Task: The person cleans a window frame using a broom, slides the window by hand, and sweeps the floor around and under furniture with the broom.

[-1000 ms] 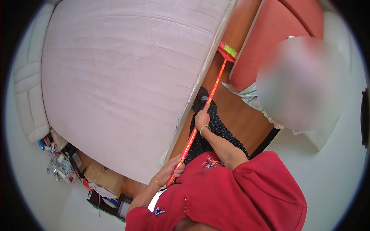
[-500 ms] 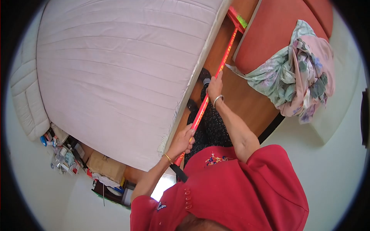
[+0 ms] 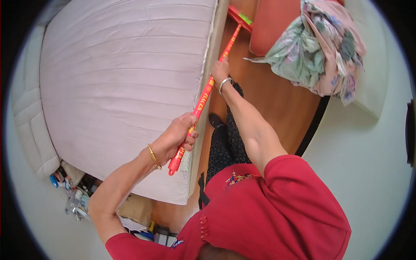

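Observation:
A red broom handle (image 3: pixel 203 100) with yellow lettering slants up and to the right across the view. Near its lower end my left hand (image 3: pixel 177 135), with a gold bangle at the wrist, is wrapped round it. Further up the handle, my right hand (image 3: pixel 220 71) grips it too; a silver bangle circles that wrist. The red broom head (image 3: pixel 236 17) with green bristles rests low in the gap between the mattress (image 3: pixel 130 78) and a red-orange padded seat (image 3: pixel 273 26). Part of the head is cut off by the seat.
Brown wooden floor (image 3: pixel 264 104) runs between the mattress and the seat. Crumpled floral fabric (image 3: pixel 320 52) lies over the seat and hangs down. A cardboard box (image 3: pixel 136 210) and several small items (image 3: pixel 78 201) stand at lower left. My dark trousers and a shoe (image 3: pixel 215 120) show beside the bed.
Both hands have moved left with the broom, my left hand swinging out over the mattress edge. The handle's lower end has come into sight. The whole view has shifted somewhat.

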Demonstrator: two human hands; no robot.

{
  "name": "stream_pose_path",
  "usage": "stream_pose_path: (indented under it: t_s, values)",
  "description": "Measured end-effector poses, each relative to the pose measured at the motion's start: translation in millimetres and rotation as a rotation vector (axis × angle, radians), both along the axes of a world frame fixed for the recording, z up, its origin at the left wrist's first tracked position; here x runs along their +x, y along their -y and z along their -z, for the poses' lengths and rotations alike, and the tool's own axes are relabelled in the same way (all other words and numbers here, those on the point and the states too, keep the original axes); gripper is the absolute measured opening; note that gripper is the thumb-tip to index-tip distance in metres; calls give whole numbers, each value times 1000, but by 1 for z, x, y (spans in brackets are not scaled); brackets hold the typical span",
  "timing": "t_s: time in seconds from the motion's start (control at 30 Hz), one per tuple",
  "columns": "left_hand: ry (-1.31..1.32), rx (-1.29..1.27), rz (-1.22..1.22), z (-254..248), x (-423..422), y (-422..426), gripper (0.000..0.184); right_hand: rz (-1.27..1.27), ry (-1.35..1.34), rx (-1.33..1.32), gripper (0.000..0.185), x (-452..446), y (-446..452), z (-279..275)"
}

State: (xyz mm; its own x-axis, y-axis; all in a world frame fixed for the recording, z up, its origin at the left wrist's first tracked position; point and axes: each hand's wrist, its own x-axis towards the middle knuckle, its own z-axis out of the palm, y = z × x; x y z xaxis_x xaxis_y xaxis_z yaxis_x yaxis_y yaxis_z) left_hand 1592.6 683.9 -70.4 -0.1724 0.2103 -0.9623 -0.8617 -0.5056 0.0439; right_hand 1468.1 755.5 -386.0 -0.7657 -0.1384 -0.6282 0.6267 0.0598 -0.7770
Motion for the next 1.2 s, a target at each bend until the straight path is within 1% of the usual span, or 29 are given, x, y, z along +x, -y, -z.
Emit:
stream_pose_path:
  t_s: [0.03, 0.1, 0.13, 0.17, 0.23, 0.3, 0.33, 0.37, 0.43, 0.47, 0.53, 0.57, 0.6, 0.63, 0.67, 0.73, 0.77, 0.8, 0.83, 0.87, 0.9, 0.93, 0.97, 1.03, 1.07, 1.1, 1.13, 1.17, 1.2]
  values:
    - [-10, -12, 6, -2, -1, -3, 19, 12, -1, 3, 46, 3, -7, 2]
    - [-28, -32, 6, -14, -9, 1, 16, 103, 172, -86, 37, -14, 2, -71]
    - [-65, -44, 10, -22, -17, -1, 14, 130, 133, -188, 11, -18, 0, -82]
    - [-98, -59, 13, -28, -20, -5, 16, 128, 136, -196, 11, -20, -4, -95]
    - [-105, -52, 0, -27, -22, -11, 17, 160, 245, -277, 11, -28, -11, -115]
    - [-160, -157, 159, -19, -21, -13, 24, 186, 273, -320, 11, -30, -9, -109]
    - [-198, -222, 232, -7, -15, -10, 30, 254, 302, -335, 10, -31, -5, -106]
    - [-190, -232, 225, 1, -12, -7, 30, 323, 332, -349, 10, -32, 0, -103]
    - [-282, -414, 443, 12, -7, 0, 29, 313, 357, -319, 9, -31, 9, -96]
    - [-277, -416, 445, 15, -5, 3, 29, 297, 347, -295, 8, -29, 12, -96]
    - [-454, -642, 690, 17, -3, 9, 19, 288, 341, -265, 6, -34, 18, -94]
    - [-453, -637, 689, 12, -7, 11, 19, 317, 352, -361, 19, -36, 18, -95]
    - [-424, -576, 634, -1, -15, 14, 20, 346, 364, -455, 31, -38, 17, -100]
    - [-395, -518, 578, -15, -23, 16, 21, 347, 369, -449, 31, -40, 17, -104]
    - [-395, -517, 577, -32, -34, 19, 21, 364, 371, -488, 30, -46, 20, -115]
    - [-186, -315, 422, -63, -53, 24, 24, 385, 373, -533, 29, -56, 27, -137]
    - [-186, -317, 429, -66, -51, 24, 24, 379, 383, -546, 28, -59, 31, -147]
    - [-185, -341, 395, -68, -46, 24, 29, 374, 393, -558, 27, -63, 35, -157]
    - [-184, -365, 360, -67, -44, 24, 36, 379, 392, -561, 27, -67, 38, -166]
    - [-183, -365, 365, -62, -43, 24, 36, 344, 353, -507, 16, -70, 41, -175]
    - [-224, -416, 368, -56, -42, 23, 38, 310, 314, -453, 8, -72, 43, -180]
    - [-268, -464, 370, -49, -39, 22, 39, 309, 280, -462, 7, -75, 46, -179]
    - [-271, -461, 374, -36, -38, 19, 39, 315, 277, -461, 7, -81, 45, -172]
    - [-387, -592, 419, -10, -43, 10, 38, 287, 249, -594, 7, -91, 44, -140]
    - [-387, -593, 415, -4, -49, 3, 38, 310, 310, -631, 7, -95, 40, -118]
    - [-369, -511, 361, 2, -56, -5, 34, 304, 312, -630, 7, -95, 32, -109]
    - [-348, -431, 304, 5, -58, -13, 31, 243, 300, -547, 7, -93, 24, -99]
    - [-343, -438, 293, 10, -50, -19, 31, 179, 287, -468, 7, -89, 19, -92]
    - [-305, -347, 193, 17, -41, -25, 28, 139, 257, -357, 15, -83, 15, -90]
